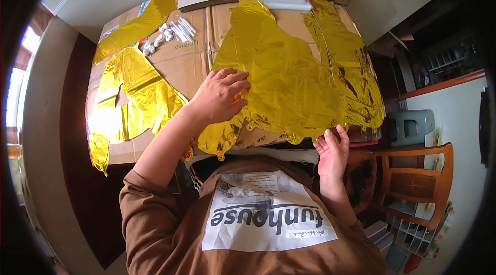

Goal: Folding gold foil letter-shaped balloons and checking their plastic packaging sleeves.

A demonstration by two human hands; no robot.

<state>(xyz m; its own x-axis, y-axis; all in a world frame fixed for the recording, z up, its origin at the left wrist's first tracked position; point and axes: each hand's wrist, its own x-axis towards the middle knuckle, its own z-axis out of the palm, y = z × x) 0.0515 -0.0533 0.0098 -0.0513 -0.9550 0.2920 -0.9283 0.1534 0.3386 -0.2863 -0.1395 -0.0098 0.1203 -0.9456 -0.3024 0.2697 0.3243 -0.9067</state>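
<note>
I see shiny gold foil balloons (289, 73) mid-frame w/ small red dots at the tabs, on plain brown cardboard (178, 63). White plastic straws (173, 32) upper left. My sweatshirt (160, 228) is brown w/ a white print patch, dark lettering. Orange-brown wooden chair (413, 182) lower right.
</note>
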